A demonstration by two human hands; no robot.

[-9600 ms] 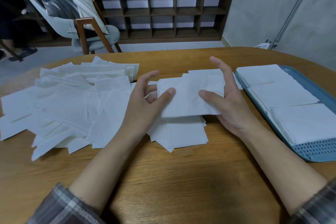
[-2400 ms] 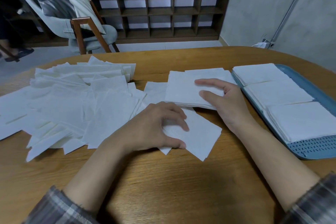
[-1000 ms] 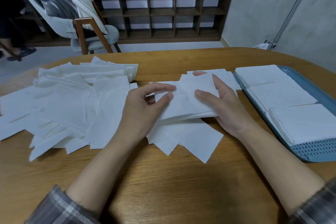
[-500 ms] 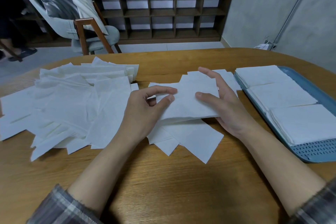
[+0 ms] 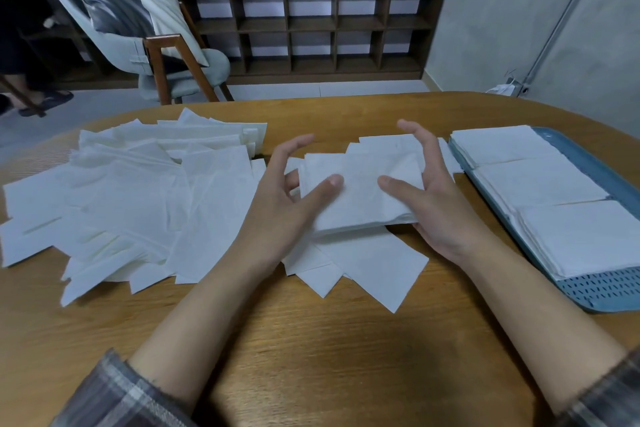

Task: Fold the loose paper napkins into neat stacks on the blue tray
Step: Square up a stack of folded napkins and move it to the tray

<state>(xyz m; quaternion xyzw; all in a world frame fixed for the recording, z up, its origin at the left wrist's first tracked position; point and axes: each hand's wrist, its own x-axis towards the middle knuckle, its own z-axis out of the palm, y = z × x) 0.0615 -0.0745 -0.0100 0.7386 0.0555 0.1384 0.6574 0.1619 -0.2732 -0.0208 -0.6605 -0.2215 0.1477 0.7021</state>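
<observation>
So that edges square up for the tray (image 5: 606, 288), napkin stack (image 5: 360, 201) pinched by left hand (image 5: 287, 204) and right hand (image 5: 440, 204), thumbs on top

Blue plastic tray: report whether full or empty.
Nearly full: three stacks of white paper napkins cover the blue plastic tray; its perforated near end is bare.

Matt, soft white paper napkins (image 5: 131, 198); grained wood table (image 5: 311, 340) w/ slight sheen; perforated blue plastic tray (image 5: 609, 288).
</observation>
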